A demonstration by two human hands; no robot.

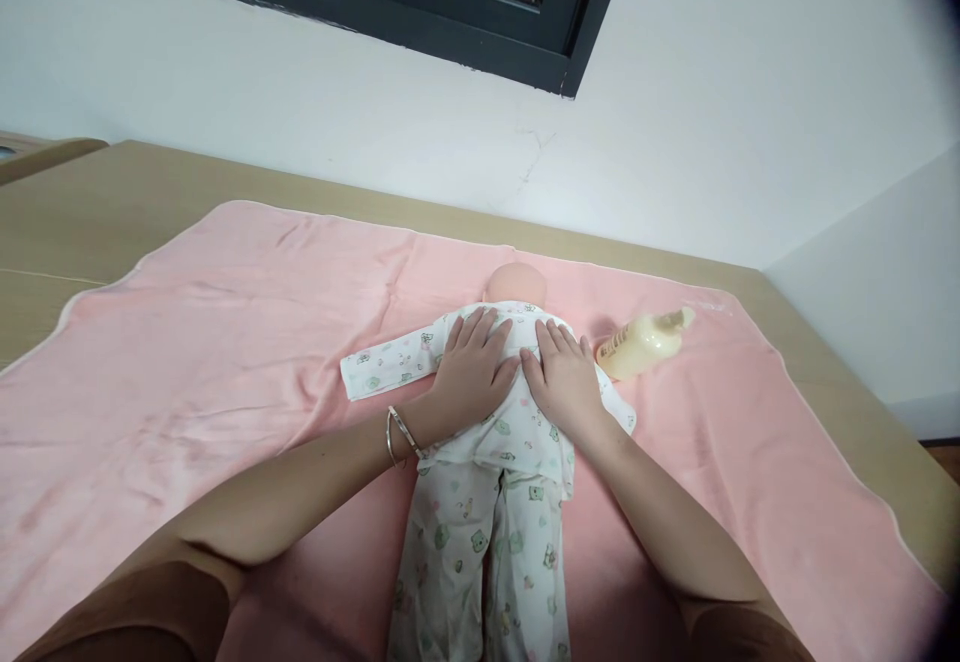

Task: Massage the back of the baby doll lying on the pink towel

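A baby doll (516, 285) lies stretched out with its bald head away from me. It wears a white printed top (517, 432) and matching trousers (450, 552). My left hand (474, 372) rests flat on the left of the doll's upper body, fingers extended, a silver bracelet (401, 432) at the wrist. On the right of the upper body lies my right hand (564, 377), also flat with its fingers stretched out. Both thumbs point inward, with a small gap between them. The doll's left-side sleeve (390, 362) reaches outward; its right-side sleeve is partly hidden behind my right hand.
A pink blanket (247, 342) with some creases covers much of the wooden table (172, 172). A cream pump bottle (645, 342) lies on the blanket to the right of the doll. Behind the table are a white wall (675, 142) and a dark-framed window (450, 17).
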